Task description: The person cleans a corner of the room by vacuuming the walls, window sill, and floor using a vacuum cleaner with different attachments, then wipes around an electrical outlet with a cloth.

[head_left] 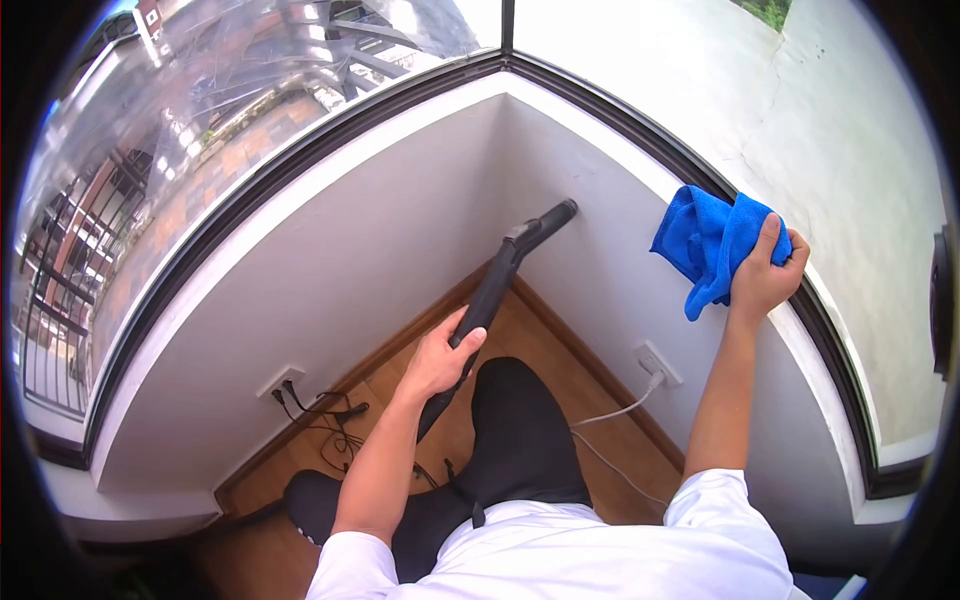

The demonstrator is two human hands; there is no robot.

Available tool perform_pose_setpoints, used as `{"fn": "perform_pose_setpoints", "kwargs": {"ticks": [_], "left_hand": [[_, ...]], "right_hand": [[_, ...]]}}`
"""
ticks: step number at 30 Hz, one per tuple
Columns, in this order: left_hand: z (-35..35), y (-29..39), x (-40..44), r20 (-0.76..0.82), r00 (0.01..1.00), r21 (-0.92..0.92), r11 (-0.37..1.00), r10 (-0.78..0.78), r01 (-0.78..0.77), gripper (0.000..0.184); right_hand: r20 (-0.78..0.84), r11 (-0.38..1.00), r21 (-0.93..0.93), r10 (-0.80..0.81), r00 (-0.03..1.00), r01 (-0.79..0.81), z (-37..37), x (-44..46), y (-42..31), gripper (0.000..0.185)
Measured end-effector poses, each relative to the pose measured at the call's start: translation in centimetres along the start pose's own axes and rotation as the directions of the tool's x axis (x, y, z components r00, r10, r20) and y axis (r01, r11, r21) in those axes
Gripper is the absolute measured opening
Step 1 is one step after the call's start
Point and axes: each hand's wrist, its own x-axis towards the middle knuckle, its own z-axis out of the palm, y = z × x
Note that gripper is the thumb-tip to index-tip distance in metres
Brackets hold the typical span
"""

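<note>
My left hand [442,357] is wrapped round a black vacuum cleaner wand [490,290], whose angled end reaches up to the white wall right of the corner. Over at the right, my right hand [768,268] grips a bunched blue cloth [705,240] against the white window sill and the dark window frame. A loose corner of the cloth hangs down below the sill edge. The lower end of the wand is partly hidden behind my left forearm.
Two glass windows meet at the corner above the white sill [430,122]. Black cords run from a left wall outlet [282,381], and a white cable leaves the right outlet [658,364]. My legs in black trousers [525,430] are on the wooden floor [555,340].
</note>
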Motion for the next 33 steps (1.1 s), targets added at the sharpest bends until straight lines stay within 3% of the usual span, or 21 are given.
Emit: {"fn": "perform_pose_setpoints", "kwargs": {"ticks": [2,4,10,13,18,20,23,26,27,28,30,32,33], "left_hand": [[0.2,-0.1,-0.5,-0.004,1.0,0.031,1.0,0.0,0.0,0.058],[-0.3,0.2,0.8,-0.1,0.995,-0.131,0.991,-0.02,0.006,0.059],[0.2,0.6,0.2,-0.012,1.0,-0.056,0.998,0.025,-0.026,0.057],[0.2,1.1,1.2,-0.125,0.992,-0.179,0.983,0.022,-0.045,0.059],[1.0,0.8,-0.4,-0.007,1.0,-0.109,0.994,0.014,-0.015,0.059],[0.7,0.9,-0.3,-0.046,0.997,-0.081,0.994,0.07,-0.073,0.059],[-0.3,2.2,1.5,-0.097,0.995,-0.209,0.977,0.021,-0.041,0.055],[0.9,1.4,1.0,-0.043,0.999,-0.186,0.982,0.022,-0.03,0.057],[1.0,1.0,0.1,-0.028,0.996,-0.136,0.987,0.087,-0.09,0.06],[0.5,1.3,-0.9,0.031,0.999,-0.04,0.999,-0.012,0.013,0.063],[-0.1,-0.2,-0.3,-0.16,0.964,0.22,0.96,0.212,-0.175,0.063],[-2.1,4.5,-1.3,-0.39,0.904,0.278,0.958,0.176,-0.067,0.062],[-3.3,3.7,0.1,-0.492,0.815,0.414,0.906,0.307,-0.091,0.062]], "right_hand": [[0.009,1.0,0.008,0.0,1.0,-0.001,0.1,-0.1,0.0,0.042],[-0.033,0.999,0.014,-0.029,0.999,0.03,0.2,-0.2,-0.5,0.042],[0.009,1.0,0.009,0.011,1.0,-0.011,0.0,0.0,0.0,0.041],[0.001,1.0,0.008,-0.015,1.0,0.015,0.0,-0.2,-0.2,0.041],[-0.003,1.0,0.014,0.005,1.0,-0.005,0.1,0.0,-0.1,0.042],[0.001,1.0,0.014,-0.011,1.0,0.011,0.1,-0.2,0.0,0.042],[-0.025,1.0,-0.015,-0.012,1.0,0.012,0.1,-0.2,-0.4,0.044],[-0.022,1.0,-0.016,-0.012,1.0,0.012,0.1,-0.1,-0.1,0.045],[-0.014,1.0,-0.028,-0.009,1.0,0.008,0.0,-0.1,0.1,0.044],[-0.006,0.999,-0.042,-0.004,1.0,0.004,0.0,-0.1,0.2,0.043],[-0.002,0.999,-0.045,-0.006,1.0,0.006,-0.1,-0.2,0.3,0.044],[0.003,0.999,-0.046,-0.001,1.0,0.001,0.0,-0.2,0.3,0.044],[-0.001,0.999,-0.041,-0.008,1.0,0.008,0.0,-0.2,0.3,0.044]]}}
